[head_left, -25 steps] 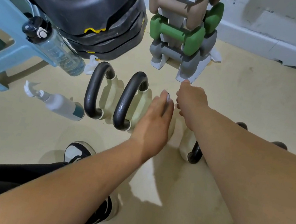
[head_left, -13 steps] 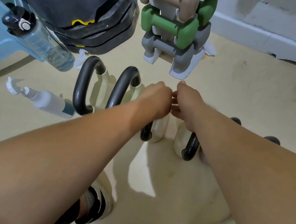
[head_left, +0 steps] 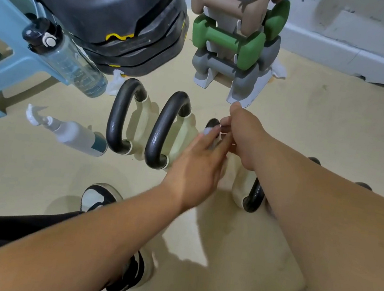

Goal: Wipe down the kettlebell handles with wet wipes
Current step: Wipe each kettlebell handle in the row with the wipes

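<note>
Several cream kettlebells with black handles stand in a row on the floor. The leftmost handle and the second handle are fully visible. My hands cover most of the third one; only a dark end of its handle shows. A fourth handle pokes out under my right forearm. My left hand reaches over the third kettlebell with fingers stretched out, blurred. My right hand hovers just beyond it, fingers curled inward against the left fingertips. No wet wipe is clearly visible in either hand.
A white spray bottle lies left of the kettlebells. A clear water bottle leans on a blue stool. Black step platforms and a dumbbell rack stand behind. Crumpled tissue lies nearby. My shoes are below.
Half a second ago both hands were closed together over the third kettlebell. Now my left hand has drawn back slightly and its fingers have straightened; my right hand stays put.
</note>
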Motion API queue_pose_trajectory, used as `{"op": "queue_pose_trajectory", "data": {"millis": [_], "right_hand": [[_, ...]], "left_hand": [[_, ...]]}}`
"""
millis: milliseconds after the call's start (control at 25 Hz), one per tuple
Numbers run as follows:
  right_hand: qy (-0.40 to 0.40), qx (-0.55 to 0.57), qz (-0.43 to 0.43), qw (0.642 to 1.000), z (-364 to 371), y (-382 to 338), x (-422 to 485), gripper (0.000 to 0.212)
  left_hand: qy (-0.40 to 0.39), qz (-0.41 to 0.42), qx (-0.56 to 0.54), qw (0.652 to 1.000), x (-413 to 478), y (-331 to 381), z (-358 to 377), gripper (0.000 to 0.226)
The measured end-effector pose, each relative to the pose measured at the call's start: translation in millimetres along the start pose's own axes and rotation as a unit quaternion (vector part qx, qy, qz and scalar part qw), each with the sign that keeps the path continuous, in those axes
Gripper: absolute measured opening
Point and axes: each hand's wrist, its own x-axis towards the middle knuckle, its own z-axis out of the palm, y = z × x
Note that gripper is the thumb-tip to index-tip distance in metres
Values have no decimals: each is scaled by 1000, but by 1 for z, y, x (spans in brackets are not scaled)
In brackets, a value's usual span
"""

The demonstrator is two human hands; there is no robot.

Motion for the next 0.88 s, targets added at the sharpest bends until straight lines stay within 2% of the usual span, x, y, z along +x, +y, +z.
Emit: {"op": "queue_pose_trajectory", "data": {"millis": [80,120,200,280,320,400,480,560,680,760,800,840,880], "right_hand": [[46,29,-3,999,-1,-4,2,64],[63,37,-9,997,-2,-6,2,63],[86,31,-21,996,-5,-9,2,60],[72,40,-9,997,-7,-6,3,57],[54,51,0,997,-7,-3,1,55],[13,49,3,999,-2,1,-4,50],[-8,13,-7,1000,3,1,-6,50],[-7,-8,-18,1000,6,-2,-7,56],[-8,-49,-29,998,9,-5,-8,54],[-12,-80,-42,996,10,-3,-7,47],[-8,-84,-45,995,10,-2,-6,45],[-7,-79,-45,996,9,-1,-6,44],[-5,-74,-47,996,8,-1,-6,41]], "left_hand": [[-43,-25,19,999,41,-4,-2,67],[-84,-77,27,993,62,-5,-2,65],[-122,-191,34,973,92,-8,-6,42],[-125,-224,43,966,101,-6,-5,26],[-108,-219,40,969,95,-4,-3,23],[-16,-230,-26,973,68,-1,6,26],[59,-246,-97,963,25,7,21,47],[72,-258,-172,948,-21,19,31,61],[110,-274,-219,930,-54,26,42,60],[112,-281,-197,933,-31,20,30,41],[88,-294,-190,933,-11,18,22,30],[56,-311,-201,927,13,11,16,27],[22,-338,-227,913,37,-2,12,33]]}}
